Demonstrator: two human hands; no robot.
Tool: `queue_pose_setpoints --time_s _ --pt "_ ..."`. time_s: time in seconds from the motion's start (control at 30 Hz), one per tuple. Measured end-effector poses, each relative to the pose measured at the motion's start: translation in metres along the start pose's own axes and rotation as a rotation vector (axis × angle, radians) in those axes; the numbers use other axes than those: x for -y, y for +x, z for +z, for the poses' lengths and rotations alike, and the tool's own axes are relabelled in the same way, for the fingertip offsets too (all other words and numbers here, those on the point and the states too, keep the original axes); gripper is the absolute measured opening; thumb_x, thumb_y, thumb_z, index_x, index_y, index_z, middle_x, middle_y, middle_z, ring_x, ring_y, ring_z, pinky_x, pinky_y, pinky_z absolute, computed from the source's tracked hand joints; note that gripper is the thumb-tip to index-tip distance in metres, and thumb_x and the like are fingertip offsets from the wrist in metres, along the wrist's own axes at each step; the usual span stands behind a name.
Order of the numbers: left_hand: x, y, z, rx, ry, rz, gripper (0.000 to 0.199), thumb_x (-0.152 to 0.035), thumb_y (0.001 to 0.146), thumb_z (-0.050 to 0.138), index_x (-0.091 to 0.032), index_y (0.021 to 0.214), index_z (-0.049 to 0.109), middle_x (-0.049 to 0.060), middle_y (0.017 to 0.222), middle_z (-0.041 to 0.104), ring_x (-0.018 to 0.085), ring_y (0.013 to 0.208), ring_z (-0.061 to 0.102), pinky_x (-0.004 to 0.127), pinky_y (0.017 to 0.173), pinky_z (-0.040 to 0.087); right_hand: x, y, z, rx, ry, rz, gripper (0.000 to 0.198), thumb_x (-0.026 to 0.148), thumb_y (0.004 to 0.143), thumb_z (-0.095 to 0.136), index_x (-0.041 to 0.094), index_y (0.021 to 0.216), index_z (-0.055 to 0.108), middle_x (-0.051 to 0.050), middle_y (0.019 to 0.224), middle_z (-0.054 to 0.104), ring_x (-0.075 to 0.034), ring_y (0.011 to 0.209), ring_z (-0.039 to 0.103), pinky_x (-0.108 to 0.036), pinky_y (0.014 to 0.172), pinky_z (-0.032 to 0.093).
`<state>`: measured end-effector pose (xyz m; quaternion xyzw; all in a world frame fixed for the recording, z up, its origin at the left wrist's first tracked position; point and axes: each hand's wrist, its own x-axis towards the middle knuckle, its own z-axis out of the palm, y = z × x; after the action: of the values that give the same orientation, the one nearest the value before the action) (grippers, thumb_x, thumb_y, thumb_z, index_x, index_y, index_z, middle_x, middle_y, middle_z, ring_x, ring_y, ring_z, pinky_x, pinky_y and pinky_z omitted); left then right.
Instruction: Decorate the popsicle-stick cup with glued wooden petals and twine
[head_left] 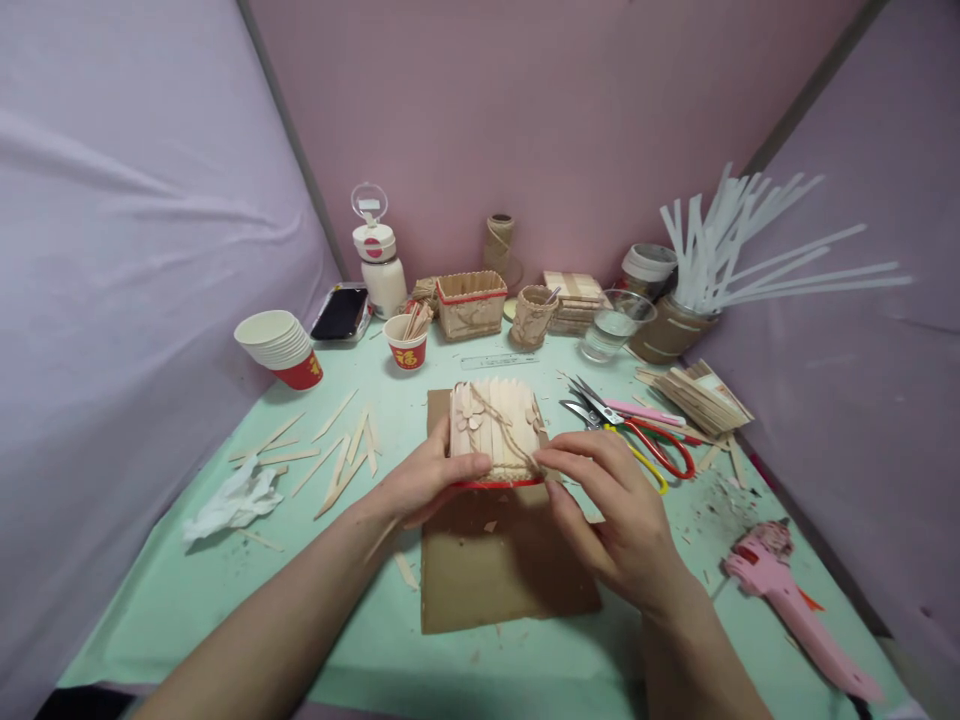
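Observation:
My left hand (431, 472) is closed around the left side of a small wooden-stick box (504, 425), its thumb lying across the lower front. Pale sticks line the box's face, with a twine stem, petal-shaped flowers and a red trim along the edge nearest me. My right hand (611, 505) is at the box's lower right corner. Its fingers are stretched out and apart, the fingertips touching or almost touching the twine (517, 440) there. Below the box lies a brown cardboard sheet (502, 585).
Loose sticks (341, 460) and a crumpled tissue (234, 502) lie on the left. Scissors (652, 440) and a pink glue gun (799, 605) are on the right. Behind stand paper cups (281, 350), a stick basket (472, 308), a clear water cup (611, 330) and white glue sticks (712, 250).

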<state>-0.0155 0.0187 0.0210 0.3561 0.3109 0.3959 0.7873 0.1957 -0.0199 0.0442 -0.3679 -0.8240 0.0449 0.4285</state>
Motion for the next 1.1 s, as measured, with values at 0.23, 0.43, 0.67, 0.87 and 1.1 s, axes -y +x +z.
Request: queue_pose_setpoints --time_s 0.23,0.43,0.67,0.87,1.1 --pt "-0.003 -0.001 0.004 -0.019 0.015 -0.018 0.097 -0.033 0.062 0.086 -0.020 0.139 0.030 0.022 0.137 0.056 0.039 0.120 0.059 0.051 0.100 0.047 0.002 0.000 0.003 0.030 0.023 -0.016 0.031 0.004 0.084 0.059 0.015 0.113 0.061 -0.010 0.103 0.062 -0.022 0.096 0.054 -0.040 0.082 0.047" --pt "-0.002 -0.001 0.002 -0.053 0.094 -0.025 0.100 -0.032 0.062 0.086 -0.021 0.141 0.027 0.022 0.139 0.055 0.040 0.123 0.056 0.052 0.099 0.047 0.000 0.001 0.006 -0.003 0.052 0.027 0.024 0.005 0.086 0.061 0.018 0.106 0.062 -0.008 0.099 0.064 -0.020 0.092 0.056 -0.037 0.080 0.048" --pt "0.001 0.001 0.001 -0.099 0.278 0.047 0.100 -0.030 0.062 0.086 -0.021 0.142 0.027 0.017 0.141 0.052 0.037 0.130 0.050 0.048 0.104 0.044 -0.003 -0.002 0.007 -0.052 0.025 0.107 0.017 0.011 0.086 0.066 0.021 0.100 0.064 -0.005 0.091 0.067 -0.019 0.087 0.060 -0.036 0.076 0.049" --pt "0.000 0.002 0.002 -0.137 0.334 0.072 0.104 -0.033 0.061 0.087 -0.020 0.143 0.025 0.018 0.141 0.051 0.037 0.129 0.050 0.048 0.104 0.044 -0.002 -0.001 0.010 -0.028 0.043 0.126 0.014 0.013 0.088 0.063 0.022 0.098 0.067 -0.005 0.090 0.067 -0.018 0.085 0.061 -0.034 0.075 0.051" --pt "-0.001 -0.002 -0.002 -0.107 0.291 0.161 0.098 -0.029 0.063 0.086 -0.024 0.141 0.026 0.015 0.145 0.047 0.035 0.131 0.050 0.047 0.106 0.043 0.006 -0.016 -0.018 -0.202 -0.159 0.213 0.025 0.019 0.088 0.063 0.024 0.112 0.065 -0.008 0.104 0.067 -0.021 0.097 0.064 -0.036 0.085 0.051"
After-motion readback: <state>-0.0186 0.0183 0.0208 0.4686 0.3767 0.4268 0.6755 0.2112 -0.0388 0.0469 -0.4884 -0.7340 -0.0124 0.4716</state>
